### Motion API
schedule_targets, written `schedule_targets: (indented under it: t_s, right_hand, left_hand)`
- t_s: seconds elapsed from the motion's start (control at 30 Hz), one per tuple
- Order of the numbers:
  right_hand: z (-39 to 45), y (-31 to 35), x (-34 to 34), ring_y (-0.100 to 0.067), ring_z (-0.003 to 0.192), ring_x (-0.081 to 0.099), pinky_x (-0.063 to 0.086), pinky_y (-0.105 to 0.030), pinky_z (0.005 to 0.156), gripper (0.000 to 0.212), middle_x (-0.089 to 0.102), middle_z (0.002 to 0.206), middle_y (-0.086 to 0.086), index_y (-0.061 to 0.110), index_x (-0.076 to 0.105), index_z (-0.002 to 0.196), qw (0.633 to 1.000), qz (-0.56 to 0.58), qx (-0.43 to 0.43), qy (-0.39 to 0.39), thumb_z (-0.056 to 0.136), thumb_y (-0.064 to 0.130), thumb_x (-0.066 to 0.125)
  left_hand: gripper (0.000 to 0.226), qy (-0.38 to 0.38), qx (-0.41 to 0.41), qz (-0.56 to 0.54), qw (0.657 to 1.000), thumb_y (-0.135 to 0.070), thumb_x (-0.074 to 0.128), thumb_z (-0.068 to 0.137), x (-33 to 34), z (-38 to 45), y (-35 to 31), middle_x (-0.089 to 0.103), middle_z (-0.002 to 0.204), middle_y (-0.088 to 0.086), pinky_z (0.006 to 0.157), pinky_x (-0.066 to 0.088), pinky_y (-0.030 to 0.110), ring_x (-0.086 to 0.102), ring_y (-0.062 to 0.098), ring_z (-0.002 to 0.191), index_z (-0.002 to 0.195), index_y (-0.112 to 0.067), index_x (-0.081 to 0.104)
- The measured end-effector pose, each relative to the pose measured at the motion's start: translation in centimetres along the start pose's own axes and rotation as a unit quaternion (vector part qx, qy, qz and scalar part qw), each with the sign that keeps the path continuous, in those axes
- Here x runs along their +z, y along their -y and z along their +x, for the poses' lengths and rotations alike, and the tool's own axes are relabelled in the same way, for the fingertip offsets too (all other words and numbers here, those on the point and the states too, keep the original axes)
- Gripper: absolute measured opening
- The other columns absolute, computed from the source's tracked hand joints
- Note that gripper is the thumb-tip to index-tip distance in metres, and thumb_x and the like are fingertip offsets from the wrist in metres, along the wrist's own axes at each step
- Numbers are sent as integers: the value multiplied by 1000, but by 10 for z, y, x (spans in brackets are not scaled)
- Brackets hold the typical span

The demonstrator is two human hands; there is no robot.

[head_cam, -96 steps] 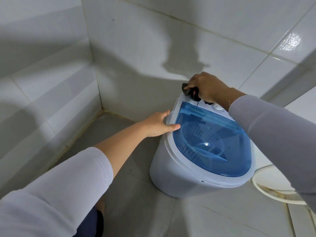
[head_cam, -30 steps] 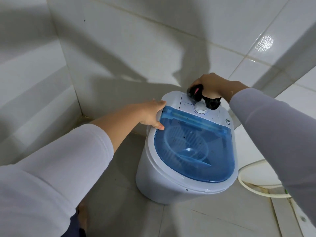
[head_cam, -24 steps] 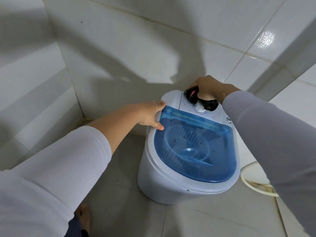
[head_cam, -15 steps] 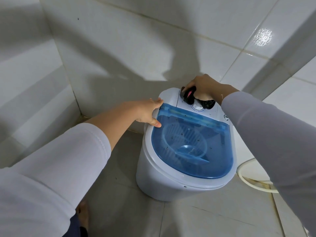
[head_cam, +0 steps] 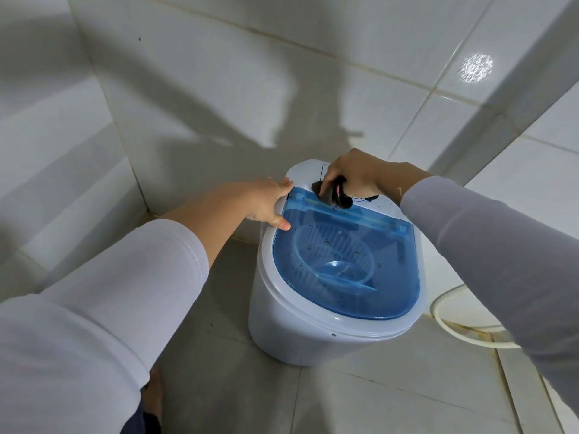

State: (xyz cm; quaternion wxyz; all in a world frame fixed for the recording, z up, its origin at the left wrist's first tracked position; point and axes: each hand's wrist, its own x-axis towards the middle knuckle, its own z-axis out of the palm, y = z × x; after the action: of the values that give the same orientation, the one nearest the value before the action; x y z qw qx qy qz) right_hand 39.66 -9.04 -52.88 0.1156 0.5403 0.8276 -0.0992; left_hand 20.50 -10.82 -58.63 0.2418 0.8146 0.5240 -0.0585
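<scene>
While the left hand [head_cam: 266, 202] grips one white plastic washing machine [head_cam: 313, 333], the right hand [head_cam: 354, 173] holds one dark cloth [head_cam: 336, 197]. One translucent blue lid [head_cam: 344, 277] lies closed.

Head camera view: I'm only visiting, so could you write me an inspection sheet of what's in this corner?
Surface: grey tiled floor, stained along a joint at right.
Job's things: small white washing machine on the floor, its blue see-through lid closed; dark cloth on its rear control panel.
Clutter: dark specks dotting the lid.
Hands: left hand holds the machine's left rim beside the lid; right hand grips the cloth against the panel.
Cables: white hose curves over the floor right of the machine; no cable seen.
Surroundings: glossy white wall tiles meeting in a corner; bare foot at bottom left.
</scene>
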Motion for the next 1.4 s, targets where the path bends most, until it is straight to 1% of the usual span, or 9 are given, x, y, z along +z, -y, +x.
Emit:
schedule_targets:
  t_s: [0.1,0.2,0.4,0.57,0.77,0.9,1.07,1.2,1.4]
  right_hand:
    - [-3,5,-5,-23,90,61,57,-28,76,52,68,98,-1,18,75,93,999,-14,8,30,74,-13,38]
    - [-7,8,-17,-11,65,52,43,-9,41,42,66,85,-5,11,74,87,998,-20,30,54,76,-11,40]
    - [-6,-26,-48,-24,89,53,46,-29,76,53,59,95,-4,18,68,102,992,31,70,-101,74,-12,36]
    - [0,-26,-52,-17,72,55,43,-19,59,61,64,93,-2,22,71,105,993,42,75,-81,75,-14,33]
    - [23,-25,-24,-27,94,61,55,-35,82,59,71,106,-6,23,75,95,999,26,38,-28,71,-13,35]
    - [19,-32,-21,-17,63,55,48,-14,44,54,67,91,-8,15,75,94,997,48,49,-29,74,-14,35]
    - [13,-43,-15,-9,55,52,45,-9,39,50,63,70,2,16,75,95,992,85,73,-54,77,-13,37]
    - [10,-52,-11,-22,74,54,45,-24,66,52,63,86,-6,16,73,102,987,95,96,-84,78,-12,36]
    - [4,-63,-5,-27,92,55,48,-29,78,56,66,115,-11,20,69,111,984,88,118,-102,78,-10,36]
  left_hand:
    - [97,3,-1,0,1000,-43,67,82,-1,0,0,19,159,7,115,24,39,22,27,145,153,-22,3]
    - [97,6,2,0,1000,-44,67,81,0,1,2,20,159,6,115,25,40,24,26,145,153,-22,4]
    - [99,8,-3,10,1000,-46,66,82,-1,0,2,16,160,8,115,23,40,20,26,146,153,-23,0]
    - [98,9,4,15,1000,-44,65,84,-1,0,0,6,162,2,119,14,39,6,21,150,153,-22,-1]
    - [97,18,-2,21,1000,-43,63,85,-3,-3,-3,-2,162,-4,119,10,39,-1,18,150,153,-23,-4]
    - [96,22,-9,32,999,-43,62,87,-5,-6,-7,-2,162,-3,119,9,37,0,18,150,153,-23,-4]
    - [94,27,-15,43,999,-42,61,87,-6,-8,-11,-3,162,-2,119,9,36,0,19,150,153,-23,-4]
    - [93,28,-15,50,998,-42,59,88,-7,-9,-12,-4,162,-3,119,8,35,0,18,150,153,-23,-5]
    - [94,32,-19,47,998,-42,60,88,-6,-8,-11,-3,162,-1,119,8,37,0,19,150,153,-23,-6]
